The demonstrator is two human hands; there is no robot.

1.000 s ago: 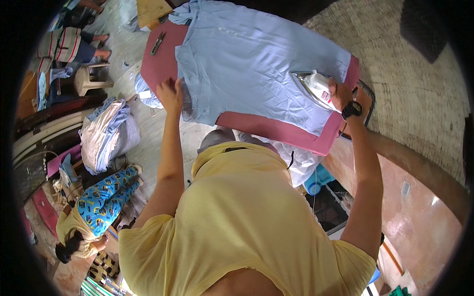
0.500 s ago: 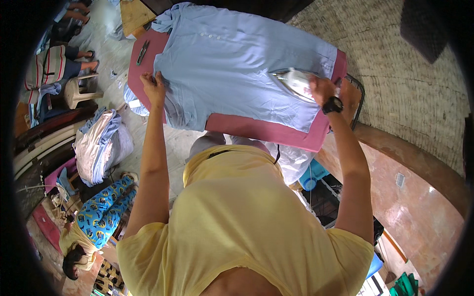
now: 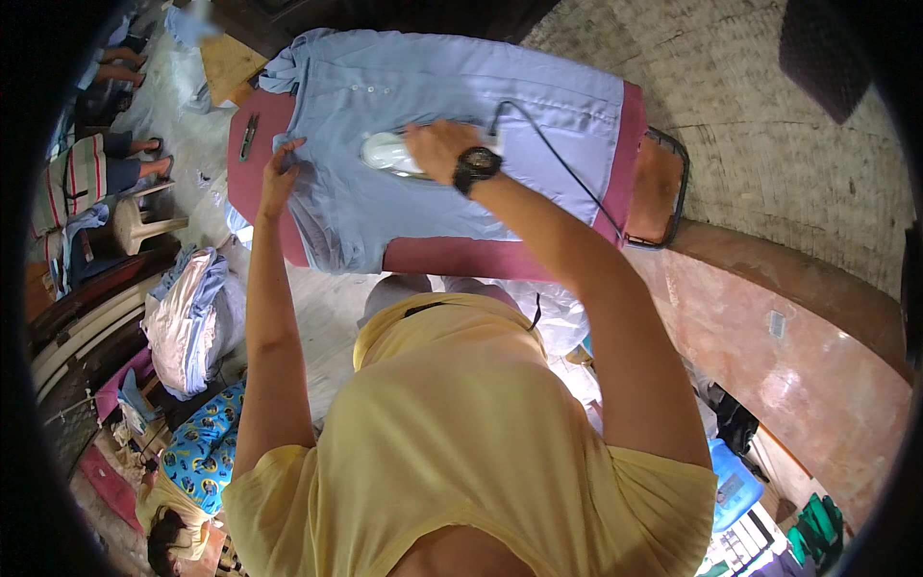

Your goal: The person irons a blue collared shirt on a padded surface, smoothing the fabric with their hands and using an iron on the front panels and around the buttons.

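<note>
The right hand (image 3: 435,146) has its grip clamped on a white iron (image 3: 389,154), pressed onto a light blue shirt (image 3: 452,87) spread over the maroon ironing board (image 3: 461,258). The left hand (image 3: 279,173), fingers seemingly spread open, presses the shirt's left edge flat.

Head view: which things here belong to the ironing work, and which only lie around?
In use:
- iron, held by the right hand
- light blue shirt, pressed flat by the left hand
- red ironing board
- iron cord

Lying about:
- pile of folded clothes
- blue patterned cloth
- small stool
</note>
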